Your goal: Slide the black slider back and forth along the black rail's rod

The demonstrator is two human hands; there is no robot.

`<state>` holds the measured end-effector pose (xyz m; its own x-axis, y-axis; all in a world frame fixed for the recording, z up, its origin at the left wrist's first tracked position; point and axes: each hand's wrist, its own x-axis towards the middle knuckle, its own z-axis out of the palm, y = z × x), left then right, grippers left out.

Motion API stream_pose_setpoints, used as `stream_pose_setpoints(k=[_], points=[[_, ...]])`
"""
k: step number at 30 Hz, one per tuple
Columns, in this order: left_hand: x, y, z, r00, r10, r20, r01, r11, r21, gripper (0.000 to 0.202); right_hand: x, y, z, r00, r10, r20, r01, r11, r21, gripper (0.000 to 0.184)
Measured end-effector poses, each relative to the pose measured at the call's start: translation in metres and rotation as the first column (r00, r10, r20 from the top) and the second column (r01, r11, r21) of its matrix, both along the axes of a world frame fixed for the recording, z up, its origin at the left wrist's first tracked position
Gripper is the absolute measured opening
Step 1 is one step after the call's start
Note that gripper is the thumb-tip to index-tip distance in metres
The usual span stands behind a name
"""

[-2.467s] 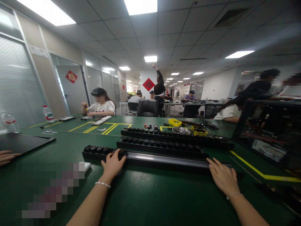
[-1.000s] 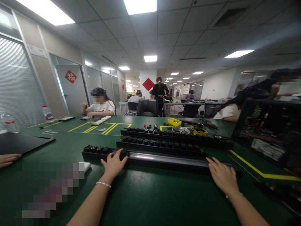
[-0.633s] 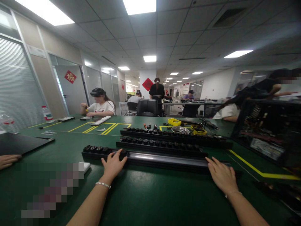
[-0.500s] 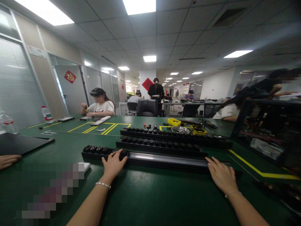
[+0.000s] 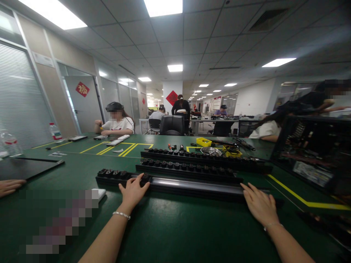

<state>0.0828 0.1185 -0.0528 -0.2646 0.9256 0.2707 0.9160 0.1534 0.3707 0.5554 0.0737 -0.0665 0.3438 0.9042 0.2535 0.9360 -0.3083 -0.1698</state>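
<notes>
Two hands on one long black strip, which lies across the green table (image 5: 192, 226) right in front of the person. Left hand (image 5: 133, 191) is over the left part of it, fingers spread around a black socket block (image 5: 145, 178); can't tell if it's actually pinching the block or just touching it. Right hand (image 5: 260, 204) is loose, fingers stretched out over the right end of the black strip (image 5: 197, 185), not clenched on anything. Four or so more blocks sit at the left end, and the stretch between the hands is smooth and shiny. Just behind it are two more strips, a nearer row (image 5: 189, 168) and a farther row (image 5: 170, 153), both lined with blocks. Yellow tray (image 5: 203, 142) is past those, and an opened computer case (image 5: 315, 153) stands off to the right. Someone else's hand (image 5: 11, 187) pokes in at far left.
</notes>
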Motion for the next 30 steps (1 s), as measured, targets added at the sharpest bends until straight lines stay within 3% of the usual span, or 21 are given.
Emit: stream_pose_setpoints(k=[11, 19, 30], points=[[-0.0005, 0.0003, -0.0012, 0.999, -0.008, -0.045, 0.009, 1.000, 0.003, 0.056, 0.0028, 0.0020, -0.0035, 1.000, 0.009, 0.025, -0.010, 1.000, 0.012, 0.059], [-0.0038, 0.0039, -0.0071, 0.975, -0.138, -0.176, 0.154, 0.984, 0.085, 0.058, 0.0008, -0.0001, -0.0009, 1.000, 0.010, 0.005, -0.010, 1.000, 0.005, 0.061], [-0.0027, 0.0033, -0.0046, 0.976, -0.155, -0.152, 0.168, 0.983, 0.078, 0.055, 0.0025, 0.0013, -0.0022, 1.000, 0.007, 0.014, -0.007, 1.000, 0.021, 0.059]])
